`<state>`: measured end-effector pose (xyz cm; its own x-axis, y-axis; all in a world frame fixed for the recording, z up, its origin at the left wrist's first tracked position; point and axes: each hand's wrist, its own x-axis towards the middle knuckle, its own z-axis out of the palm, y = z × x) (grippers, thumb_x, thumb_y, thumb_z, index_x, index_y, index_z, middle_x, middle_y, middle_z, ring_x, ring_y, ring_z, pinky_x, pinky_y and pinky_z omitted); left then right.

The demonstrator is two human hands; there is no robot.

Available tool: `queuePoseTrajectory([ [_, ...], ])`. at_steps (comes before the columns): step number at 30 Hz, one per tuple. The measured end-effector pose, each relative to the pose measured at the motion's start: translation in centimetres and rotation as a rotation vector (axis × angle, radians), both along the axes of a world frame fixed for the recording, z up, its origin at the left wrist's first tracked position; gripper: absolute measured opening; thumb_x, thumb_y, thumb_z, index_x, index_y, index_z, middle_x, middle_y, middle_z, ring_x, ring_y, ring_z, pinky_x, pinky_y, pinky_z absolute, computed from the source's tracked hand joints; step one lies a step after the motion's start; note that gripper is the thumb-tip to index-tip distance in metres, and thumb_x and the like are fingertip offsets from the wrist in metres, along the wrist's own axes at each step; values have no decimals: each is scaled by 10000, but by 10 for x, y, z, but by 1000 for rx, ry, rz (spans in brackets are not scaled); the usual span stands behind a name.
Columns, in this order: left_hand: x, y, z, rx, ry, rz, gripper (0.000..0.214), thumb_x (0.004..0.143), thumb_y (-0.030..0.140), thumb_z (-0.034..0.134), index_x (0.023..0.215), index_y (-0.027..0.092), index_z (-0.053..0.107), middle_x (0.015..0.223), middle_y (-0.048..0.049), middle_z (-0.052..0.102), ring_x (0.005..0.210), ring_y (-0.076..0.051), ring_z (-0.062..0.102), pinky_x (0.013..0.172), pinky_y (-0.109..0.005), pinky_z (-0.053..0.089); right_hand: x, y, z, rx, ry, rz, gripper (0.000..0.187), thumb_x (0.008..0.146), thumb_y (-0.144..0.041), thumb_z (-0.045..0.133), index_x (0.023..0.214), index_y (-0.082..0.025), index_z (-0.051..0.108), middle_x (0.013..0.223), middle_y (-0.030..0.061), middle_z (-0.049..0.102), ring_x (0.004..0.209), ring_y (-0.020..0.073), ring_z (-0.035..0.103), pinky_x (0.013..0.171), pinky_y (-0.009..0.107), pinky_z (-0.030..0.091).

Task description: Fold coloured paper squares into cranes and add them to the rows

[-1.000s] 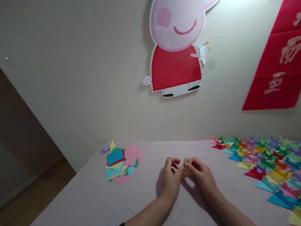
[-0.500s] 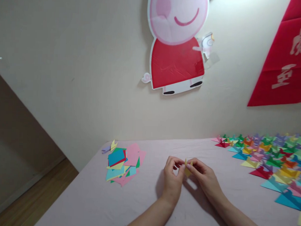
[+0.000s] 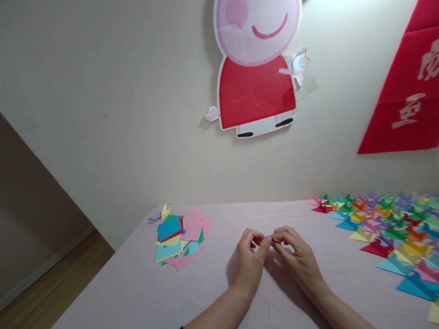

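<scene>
A small yellow folded paper point(image 3: 276, 241) is pinched above the table, turned nearly edge-on, so only a sliver of it shows. My left hand point(image 3: 250, 259) is closed, with thumb and forefinger meeting at the paper's left end. On the other side, my right hand point(image 3: 299, 261) grips it between thumb and fingers. The fingertips of both hands nearly touch and cover most of the paper, so its folds are hidden.
Loose coloured paper sheets point(image 3: 183, 237) lie in a pile at left, with a yellow folded piece point(image 3: 165, 211) and a purple one point(image 3: 154, 217) behind. Rows of folded paper cranes point(image 3: 397, 233) fill the right side. A wall point(image 3: 153, 109) bounds the pale-clothed table point(image 3: 136, 286) at the back.
The yellow paper has tipped from standing upright with two points showing to nearly edge-on between my fingers. Both hands stay in almost the same place; the view has shifted slightly.
</scene>
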<state>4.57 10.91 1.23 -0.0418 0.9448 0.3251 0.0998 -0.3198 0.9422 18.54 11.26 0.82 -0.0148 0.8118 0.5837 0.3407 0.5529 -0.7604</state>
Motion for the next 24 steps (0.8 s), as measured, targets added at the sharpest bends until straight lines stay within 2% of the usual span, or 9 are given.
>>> queuePoseTrajectory([
  [5,-1,2,0,-38,-63,-14,142,800,303,602,712,193,609,743,4,567,734,-166,503,685,-276,369,1,-1,0,118,-97,-23,179,935,-388,587,854,-273,697,872,35,649,882,226,575,797,339,449],
  [10,-2,3,-1,-120,-143,-76,205,784,371,608,720,177,627,701,2,570,686,-156,483,656,-272,365,2,0,0,159,-133,-35,175,939,-394,588,871,-277,699,878,35,664,894,233,589,804,352,454],
  [16,-3,5,0,-261,-247,-155,276,735,427,643,671,162,600,614,26,483,595,-119,391,591,-254,299,2,1,-2,148,-115,-1,180,937,-392,594,847,-271,693,853,30,672,869,228,586,789,347,450],
  [24,-5,7,8,-423,-367,-318,314,668,455,688,697,168,562,625,16,503,591,-110,427,613,-250,334,2,0,2,33,-34,16,253,891,-479,619,776,-270,702,805,40,681,840,244,592,791,375,449],
])
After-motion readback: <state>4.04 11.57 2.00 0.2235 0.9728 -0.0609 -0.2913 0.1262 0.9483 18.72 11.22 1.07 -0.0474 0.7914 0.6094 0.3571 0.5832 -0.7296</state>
